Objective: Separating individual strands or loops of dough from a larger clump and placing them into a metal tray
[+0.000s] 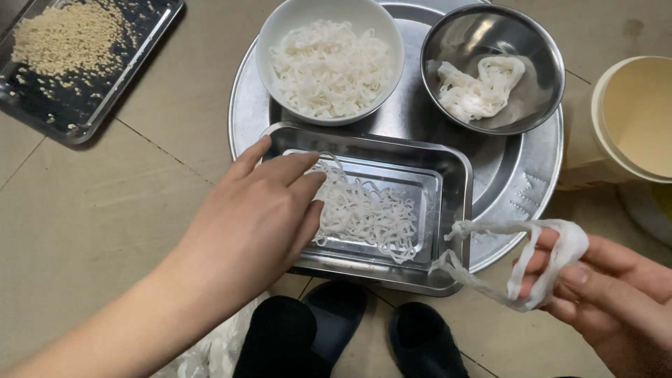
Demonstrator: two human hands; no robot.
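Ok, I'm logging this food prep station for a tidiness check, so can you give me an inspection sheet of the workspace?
Surface: tiled floor, with a round metal tray lying on it.
Job's things: rectangular steel pan holding white noodle strips; white bowl full of strips; steel bowl with a few wider pieces.
Clutter: dark tray of pale grains at upper left; cream bucket at right.
Grippers: left hand rests fingers on the pan's strips; right hand holds a ragged white strip.
Cables: nothing seen.
Surroundings: the person's black shoes at the bottom edge.
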